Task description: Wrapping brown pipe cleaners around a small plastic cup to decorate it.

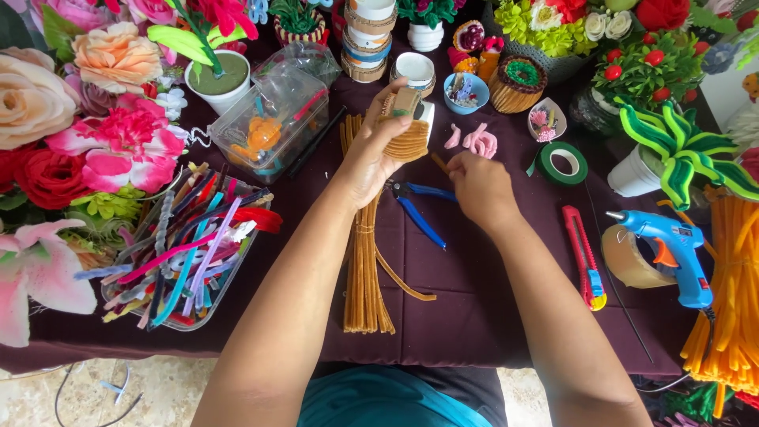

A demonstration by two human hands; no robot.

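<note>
A clear plastic box point(273, 119) stands open at the table's upper left, holding orange and red craft pieces, its crumpled clear lid point(310, 57) tipped back behind it; a second clear tray point(212, 296), rectangular, sits at the left front edge, heaped with pipe cleaners in many colours; a stack of round paper cups point(368, 35), white banded with tan, rises at the far centre; no labels, signs or screens show.

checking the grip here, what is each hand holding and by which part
The left hand grips a small cup wrapped in brown pipe cleaner around its side; the right hand pinches the pipe cleaner's loose end.
</note>
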